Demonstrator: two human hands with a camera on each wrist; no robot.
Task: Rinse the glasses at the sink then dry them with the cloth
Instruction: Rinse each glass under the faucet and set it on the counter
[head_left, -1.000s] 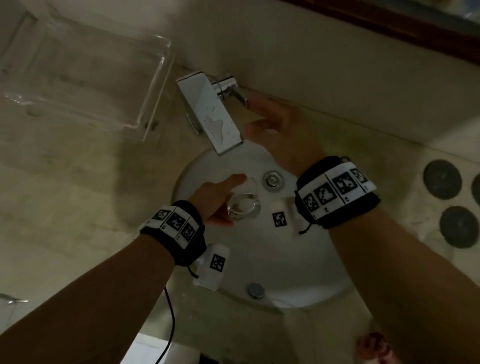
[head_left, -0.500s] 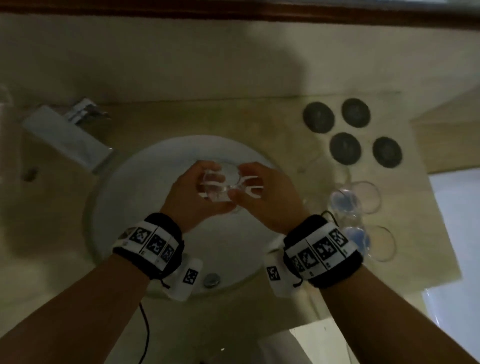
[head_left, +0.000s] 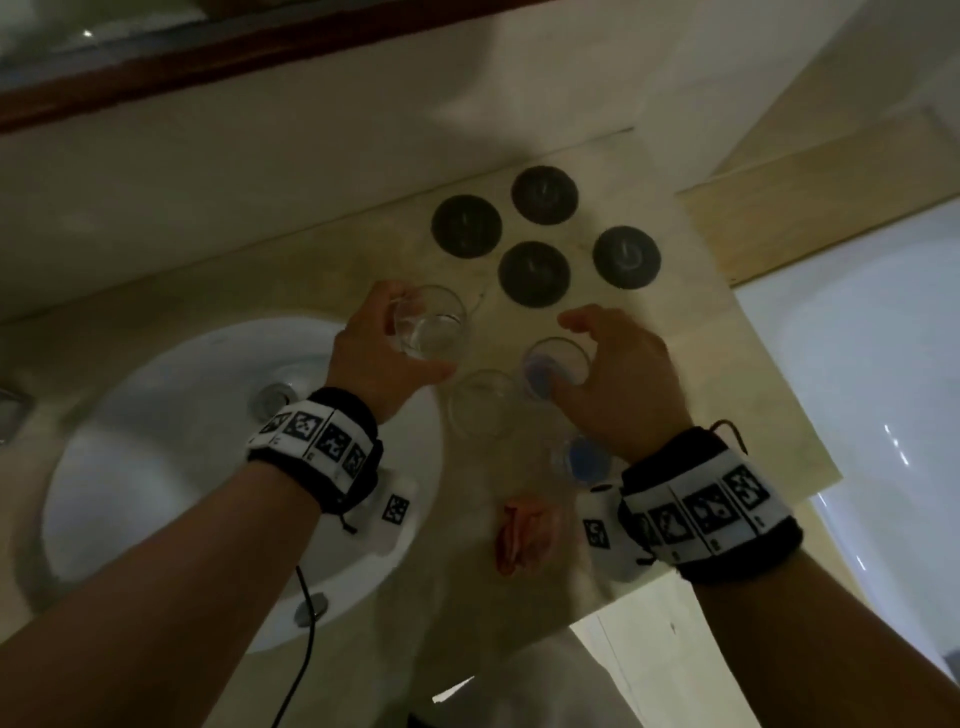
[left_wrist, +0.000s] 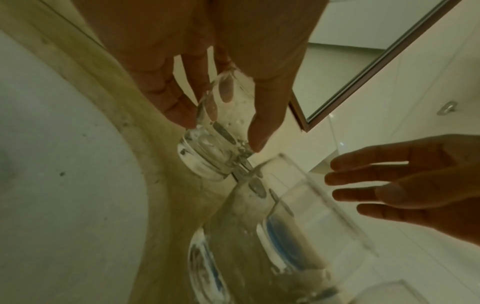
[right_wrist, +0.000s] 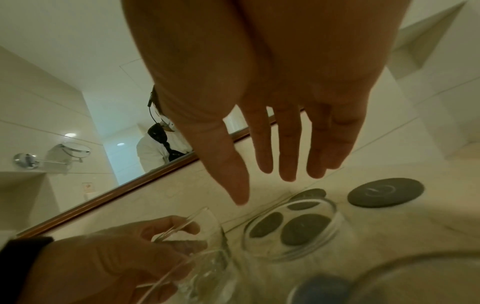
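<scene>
From the head view, both hands have left the sink (head_left: 156, 415) bowl where they held one glass together half a second ago: the left hand (head_left: 384, 353) now grips that wet glass (head_left: 428, 325) over the counter right of the sink, while the right hand (head_left: 618, 369) hovers over a blue-based glass (head_left: 553, 364), so rinsing of this one seems done and drying comes next. The left wrist view shows fingers (left_wrist: 182, 107) and thumb wrapped around the tilted, droplet-covered glass (left_wrist: 218, 139). The right wrist view shows straight, slightly spread fingers (right_wrist: 285, 148) holding nothing, above the glasses right of the sink.
</scene>
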